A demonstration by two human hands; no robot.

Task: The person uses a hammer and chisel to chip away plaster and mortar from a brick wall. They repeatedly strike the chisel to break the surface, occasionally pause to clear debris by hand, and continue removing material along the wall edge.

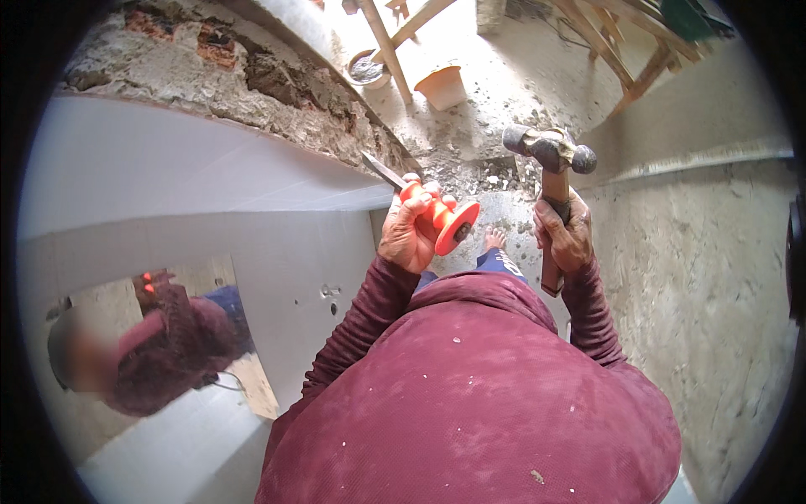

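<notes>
My left hand (410, 235) is closed around a chisel (430, 210) with an orange grip and a round orange hand guard. Its grey steel tip points up and left, toward the broken wall edge (252, 80), and appears apart from it. In my right hand (567, 233) is a ball-peen hammer (550, 149), gripped by its wooden handle. The hammer is held upright, with its dark metal head on top and the rounded end to the right. The two tools are apart from each other.
Rubble (495, 176) lies on the floor ahead of my bare foot (494, 239). Beyond stand an orange bucket (442, 87), a bucket of grey material (368, 70) and wooden trestles (592, 38). A rough wall (697, 252) rises on the right; a mirror (151, 336) hangs at left.
</notes>
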